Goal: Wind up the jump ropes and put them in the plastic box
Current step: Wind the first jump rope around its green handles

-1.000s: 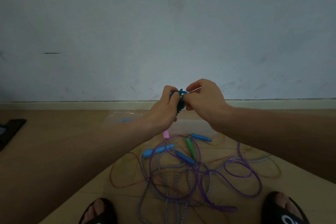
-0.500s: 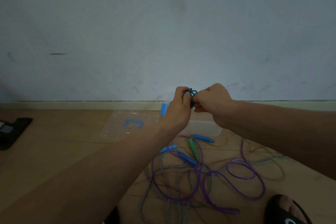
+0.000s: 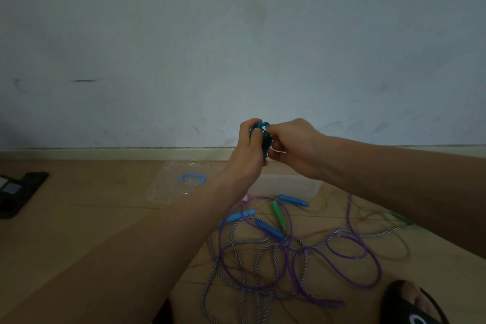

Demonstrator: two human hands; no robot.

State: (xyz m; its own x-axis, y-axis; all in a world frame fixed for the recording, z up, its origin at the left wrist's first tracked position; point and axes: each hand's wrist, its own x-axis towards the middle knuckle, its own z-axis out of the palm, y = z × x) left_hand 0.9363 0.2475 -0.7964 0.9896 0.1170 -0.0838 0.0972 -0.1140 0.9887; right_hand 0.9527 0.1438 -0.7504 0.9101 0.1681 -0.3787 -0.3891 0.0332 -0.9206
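Observation:
Both hands are raised in front of the wall, pressed together around a small wound blue jump rope (image 3: 263, 132). My left hand (image 3: 247, 152) grips the bundle from the left, and my right hand (image 3: 294, 148) pinches its top loop from the right. Most of the bundle is hidden by my fingers. Below, a clear plastic box (image 3: 302, 187) stands on the floor, partly behind my arms. In front of it lies a tangle of ropes: a purple rope (image 3: 352, 263), a striped black-and-white rope (image 3: 236, 252), blue handles (image 3: 293, 200) and a green handle (image 3: 277, 212).
The box's clear lid (image 3: 168, 187) with a blue handle (image 3: 191, 179) lies flat left of the box. A dark flat object (image 3: 18, 191) sits at the far left. My foot in a black sandal (image 3: 413, 305) is at the lower right. A skirting board runs along the wall.
My hands have shifted a little to the right while working the blue bundle. The view has tilted, so the left foot has left the frame and the lid shows more.

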